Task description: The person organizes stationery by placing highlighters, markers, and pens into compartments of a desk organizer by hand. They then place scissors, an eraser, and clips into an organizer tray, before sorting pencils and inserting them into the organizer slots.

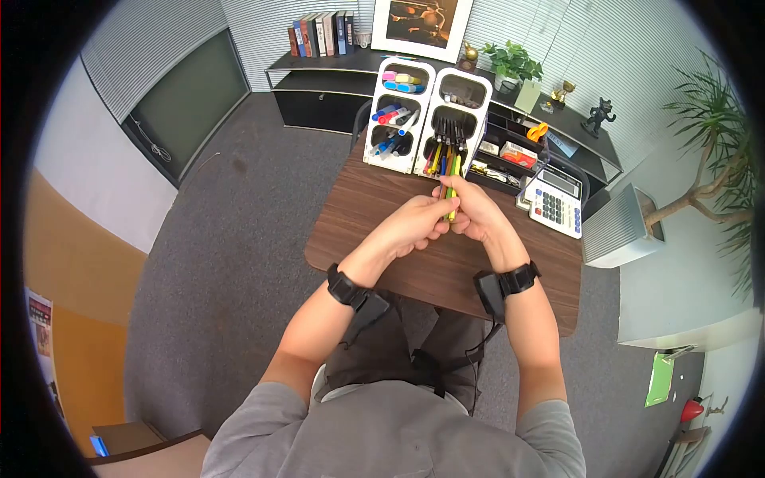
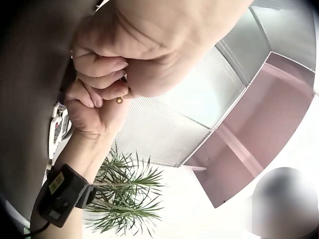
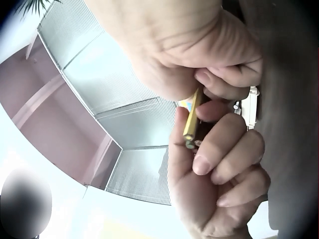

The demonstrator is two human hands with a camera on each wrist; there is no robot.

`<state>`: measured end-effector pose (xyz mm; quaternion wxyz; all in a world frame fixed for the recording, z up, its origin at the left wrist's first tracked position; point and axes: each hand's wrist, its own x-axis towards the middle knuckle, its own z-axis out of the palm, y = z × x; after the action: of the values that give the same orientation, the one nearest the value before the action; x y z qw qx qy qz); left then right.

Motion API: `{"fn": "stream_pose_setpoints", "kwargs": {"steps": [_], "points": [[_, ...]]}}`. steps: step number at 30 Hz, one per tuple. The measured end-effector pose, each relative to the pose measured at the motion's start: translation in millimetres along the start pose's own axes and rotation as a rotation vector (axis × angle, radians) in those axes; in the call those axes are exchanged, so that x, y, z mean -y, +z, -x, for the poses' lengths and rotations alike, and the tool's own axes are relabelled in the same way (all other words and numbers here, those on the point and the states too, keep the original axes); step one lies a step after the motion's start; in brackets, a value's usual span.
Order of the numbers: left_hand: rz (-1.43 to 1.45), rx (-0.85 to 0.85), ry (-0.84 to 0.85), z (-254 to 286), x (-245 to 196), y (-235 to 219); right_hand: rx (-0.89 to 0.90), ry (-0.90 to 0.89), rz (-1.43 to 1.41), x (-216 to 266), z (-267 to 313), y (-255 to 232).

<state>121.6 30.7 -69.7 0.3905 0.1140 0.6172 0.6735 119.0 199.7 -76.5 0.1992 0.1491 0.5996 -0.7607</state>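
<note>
Close together over the brown table [image 1: 351, 227], both hands grip a small bundle of coloured pencils [image 1: 453, 193] in the head view. The left hand [image 1: 418, 222] has its thumb across the lower part of the bundle. On the other side, the right hand [image 1: 480, 213] curls its fingers about the same pencils. A yellow pencil [image 3: 190, 124] shows its flat end between the two hands in the right wrist view. Just beyond the hands stands a white pen holder [image 1: 460, 74], with more coloured pencils [image 1: 434, 162] in its lowest compartment and black pens [image 1: 450, 131] above.
A second white holder [image 1: 390, 165] with markers and highlighters stands to the left. At right are a black desk organizer [image 1: 504, 127] with orange scissors [image 1: 538, 131] and a white calculator [image 1: 555, 209]. Behind runs a dark shelf [image 1: 319, 84] with books, and a potted plant [image 1: 709, 159] stands far right.
</note>
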Motion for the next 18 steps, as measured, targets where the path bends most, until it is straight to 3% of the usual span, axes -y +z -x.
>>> {"fn": "stream_pose_setpoints", "kwargs": {"steps": [6, 8, 18], "points": [[-0.053, -0.060, 0.012, -28.9, -13.6, -11.7, 0.007, 0.010, -0.008, 8.6, -11.7, -10.2], [-0.154, -0.099, -0.057, -33.2, -19.0, -15.5, 0.038, 0.024, -0.068, 7.6, -8.5, -11.2], [-0.261, -0.132, 0.075, -29.6, -13.8, -28.1, 0.008, -0.156, -0.058, -4.7, 13.7, -7.6]]}}
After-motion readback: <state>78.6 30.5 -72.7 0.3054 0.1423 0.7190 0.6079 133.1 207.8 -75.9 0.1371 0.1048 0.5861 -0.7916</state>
